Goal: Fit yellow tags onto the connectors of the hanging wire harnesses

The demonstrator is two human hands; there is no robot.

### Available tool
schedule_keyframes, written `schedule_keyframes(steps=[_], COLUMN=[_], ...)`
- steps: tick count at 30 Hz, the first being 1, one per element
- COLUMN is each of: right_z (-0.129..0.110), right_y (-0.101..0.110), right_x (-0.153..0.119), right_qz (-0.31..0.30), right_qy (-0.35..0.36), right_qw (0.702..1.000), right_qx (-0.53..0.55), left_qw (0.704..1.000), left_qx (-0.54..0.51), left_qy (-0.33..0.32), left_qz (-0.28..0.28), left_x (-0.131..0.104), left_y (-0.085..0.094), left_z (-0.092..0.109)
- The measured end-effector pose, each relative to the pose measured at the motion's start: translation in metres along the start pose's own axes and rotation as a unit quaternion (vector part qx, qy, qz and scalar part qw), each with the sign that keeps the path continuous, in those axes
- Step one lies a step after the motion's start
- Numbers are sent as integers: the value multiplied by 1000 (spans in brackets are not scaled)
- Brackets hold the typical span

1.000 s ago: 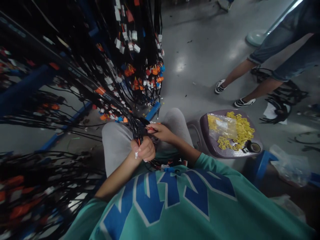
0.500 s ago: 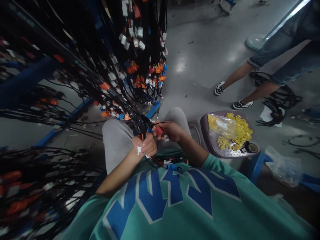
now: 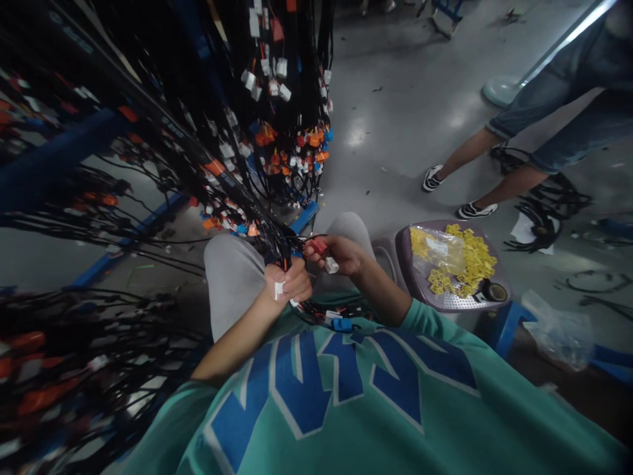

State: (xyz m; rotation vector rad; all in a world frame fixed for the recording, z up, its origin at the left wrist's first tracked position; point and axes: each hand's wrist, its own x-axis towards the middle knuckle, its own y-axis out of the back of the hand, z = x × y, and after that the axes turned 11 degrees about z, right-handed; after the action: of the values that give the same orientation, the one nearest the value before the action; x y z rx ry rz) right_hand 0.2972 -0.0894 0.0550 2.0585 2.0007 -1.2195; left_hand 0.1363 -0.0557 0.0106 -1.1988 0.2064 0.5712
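Observation:
My left hand [image 3: 291,281] is closed around a bundle of black wires [image 3: 277,245] that hangs down from the upper left. A white connector [image 3: 279,289] pokes out by its thumb. Just to the right, my right hand [image 3: 346,255] has its fingers closed on a red connector [image 3: 319,246]. A white connector [image 3: 331,265] dangles under those fingers. Below both hands, loose wire ends with a blue connector [image 3: 342,324] and a white one lie against my shirt.
Hanging harnesses [image 3: 291,142] with many coloured connectors crowd the left, along a blue frame [image 3: 59,142]. At right, a purple stool [image 3: 405,264] bears yellow plastic pieces [image 3: 475,254], a bag and a tape roll [image 3: 496,291]. Beyond it stands a person [image 3: 514,158] near cables on the floor.
My right hand has turned and shifted slightly, so the red and white connectors show more plainly. My left hand keeps its hold on the wire bundle.

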Motion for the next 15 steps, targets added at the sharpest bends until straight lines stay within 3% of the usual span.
schedule_keyframes(steps=[2,4,6,9,11,14,15], right_z=[-1,-2,-2,0,2,6,7], right_y=[-1,-3,-6,-9,-11,-11,-10], right_x=[3,3,1,-5,-10,-14,-15], right_qz=[-13,0,29,87,120,134,132], right_qy=[-77,-106,-87,-4,59,135,154], right_qw=[992,982,984,992,990,981,978], right_qx=[101,157,151,86,35,-23,-38], left_qw=[1000,1000,1000,999,999,984,980], left_qx=[2,3,-3,-9,3,41,55], left_qy=[-3,-7,-14,-19,-2,43,60], left_qz=[-9,-13,5,24,-34,-168,-185], left_x=[1,1,1,2,4,7,8], left_y=[-2,-2,0,7,13,23,25], left_z=[0,-1,-2,-4,-3,-1,0])
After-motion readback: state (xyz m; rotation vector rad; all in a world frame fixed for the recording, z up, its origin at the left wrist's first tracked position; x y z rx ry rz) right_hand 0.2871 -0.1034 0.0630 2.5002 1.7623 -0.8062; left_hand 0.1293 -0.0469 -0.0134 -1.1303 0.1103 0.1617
